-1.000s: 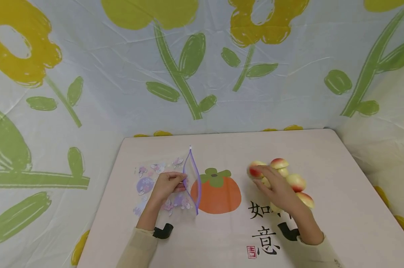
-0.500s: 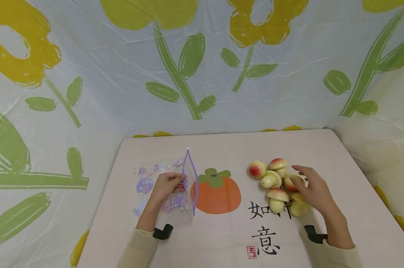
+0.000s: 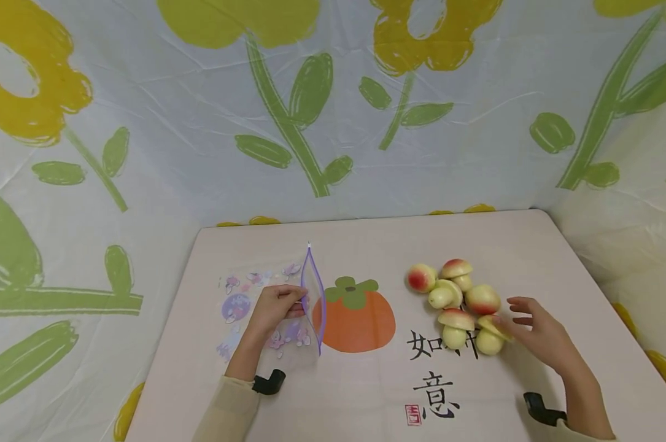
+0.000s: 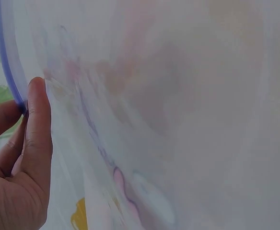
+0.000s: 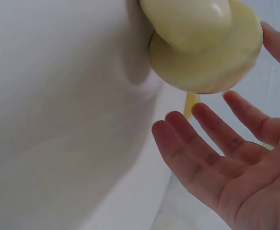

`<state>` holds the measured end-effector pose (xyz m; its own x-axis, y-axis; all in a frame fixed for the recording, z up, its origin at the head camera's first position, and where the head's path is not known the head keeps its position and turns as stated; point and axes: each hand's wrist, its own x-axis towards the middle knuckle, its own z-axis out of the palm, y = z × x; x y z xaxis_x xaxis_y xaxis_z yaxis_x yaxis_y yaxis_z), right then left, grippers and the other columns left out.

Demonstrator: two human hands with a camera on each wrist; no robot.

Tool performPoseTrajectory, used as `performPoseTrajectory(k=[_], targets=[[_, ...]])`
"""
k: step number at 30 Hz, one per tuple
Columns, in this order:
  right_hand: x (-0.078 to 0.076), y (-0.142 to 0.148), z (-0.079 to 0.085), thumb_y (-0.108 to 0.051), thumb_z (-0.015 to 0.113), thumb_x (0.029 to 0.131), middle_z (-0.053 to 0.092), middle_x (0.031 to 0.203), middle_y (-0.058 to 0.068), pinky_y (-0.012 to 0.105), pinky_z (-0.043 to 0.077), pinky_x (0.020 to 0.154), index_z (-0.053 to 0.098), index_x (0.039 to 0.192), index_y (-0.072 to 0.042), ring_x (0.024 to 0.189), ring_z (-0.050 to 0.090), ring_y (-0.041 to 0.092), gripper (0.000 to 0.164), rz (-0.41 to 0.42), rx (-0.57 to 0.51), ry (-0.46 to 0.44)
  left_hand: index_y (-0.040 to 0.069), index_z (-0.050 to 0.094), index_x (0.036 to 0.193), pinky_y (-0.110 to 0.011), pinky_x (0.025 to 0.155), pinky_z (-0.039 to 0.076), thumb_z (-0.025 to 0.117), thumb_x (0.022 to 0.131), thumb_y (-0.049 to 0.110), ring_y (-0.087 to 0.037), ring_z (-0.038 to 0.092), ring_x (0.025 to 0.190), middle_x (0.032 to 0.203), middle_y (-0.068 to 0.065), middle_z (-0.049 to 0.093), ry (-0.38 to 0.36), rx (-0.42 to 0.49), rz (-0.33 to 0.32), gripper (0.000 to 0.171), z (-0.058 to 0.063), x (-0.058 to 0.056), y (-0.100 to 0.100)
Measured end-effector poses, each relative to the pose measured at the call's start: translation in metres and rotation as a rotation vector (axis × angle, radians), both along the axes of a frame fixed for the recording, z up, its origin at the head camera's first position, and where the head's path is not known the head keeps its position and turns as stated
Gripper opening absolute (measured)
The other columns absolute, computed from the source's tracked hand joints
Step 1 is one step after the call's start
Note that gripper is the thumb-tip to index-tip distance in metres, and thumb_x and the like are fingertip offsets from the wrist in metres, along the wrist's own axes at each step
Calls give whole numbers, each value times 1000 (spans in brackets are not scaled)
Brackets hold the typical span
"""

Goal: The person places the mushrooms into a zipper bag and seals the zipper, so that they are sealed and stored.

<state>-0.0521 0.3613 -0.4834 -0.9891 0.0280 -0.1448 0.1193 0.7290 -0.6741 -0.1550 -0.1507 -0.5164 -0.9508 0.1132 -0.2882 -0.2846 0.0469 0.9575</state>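
Between the hands [image 3: 275, 305] [image 3: 542, 336] lie 6 clustered mushrooms [image 3: 455, 319].

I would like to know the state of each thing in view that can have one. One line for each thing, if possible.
Purple-edged zip bag: zip undone, mouth parted
White slider: at the far end of the mouth
Six mushrooms: clustered loose, outside the bag
Left hand: pinching the bag's rim
Right hand: fingers apart, beside the mushrooms; contact unclear
Persimmon-print table cover: spread flat
Flower-print backdrop: hanging, creased
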Motion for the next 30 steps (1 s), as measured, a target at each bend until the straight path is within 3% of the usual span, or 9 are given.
performPoseTrajectory(k=[8, 15, 22, 30], targets=[[3, 2, -3, -40, 65, 98, 52, 131, 32, 33, 55, 74, 44, 138, 9, 110, 60, 46, 67, 29, -52, -147, -14, 69, 109, -34, 69, 61, 68, 96, 7, -19, 70, 72, 86, -13, 67, 8, 4, -17, 25, 0, 0, 0], [1, 0, -5, -36, 67, 98, 59, 122, 24, 31, 59, 71, 45, 136, 14, 97, 63, 23, 66, 19, -151, -220, -12, 71, 107, -35, 69, 61, 69, 95, 7, -20, 70, 73, 86, -13, 67, 18, -9, -8, 22, 0, 0, 0], [4, 3, -1, -30, 67, 98, 58, 124, 24, 32, 60, 75, 47, 134, 14, 92, 63, 12, 60, 13, -248, -213, -13, 69, 109, -35, 71, 61, 69, 96, 8, -20, 71, 74, 87, -13, 67, 4, -12, -14, 25, 2, 0, 0], [3, 6, 19, -24, 65, 100, 58, 124, 17, 29, 59, 77, 48, 136, 10, 93, 64, 8, 52, 63, -285, -112, -12, 70, 108, -36, 71, 61, 69, 95, 8, -21, 71, 73, 87, -13, 67, 8, -21, -10, 24, 2, 0, 0]])
